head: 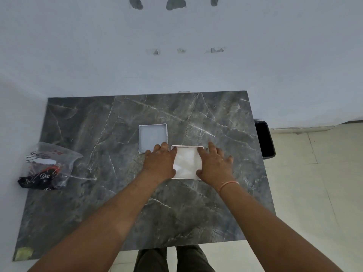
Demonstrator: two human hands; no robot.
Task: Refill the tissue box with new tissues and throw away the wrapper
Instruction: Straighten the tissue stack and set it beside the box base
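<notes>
Between your palms: tissue box (187, 162), filled white, on table (98, 193). Left hand (160, 160), right hand (215, 162) spread flat against its sides. Likely light, thin-walled; hold by side walls. Lid (152, 138) beyond left fingers; wrapper (49, 165) far left.

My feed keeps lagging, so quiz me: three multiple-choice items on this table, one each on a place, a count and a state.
1. Where does the wrapper lie?
A. table's left edge
B. in the bin
C. inside the tray

2. How many white trays are on the table?
A. one
B. two
C. four

3. What is in the far tray?
A. tissues
B. the wrapper
C. nothing

Key: 1 A, it sits at the left edge, away from the black bin; 2 B, far tray plus near tray; 3 C, its bare floor shows.
</notes>
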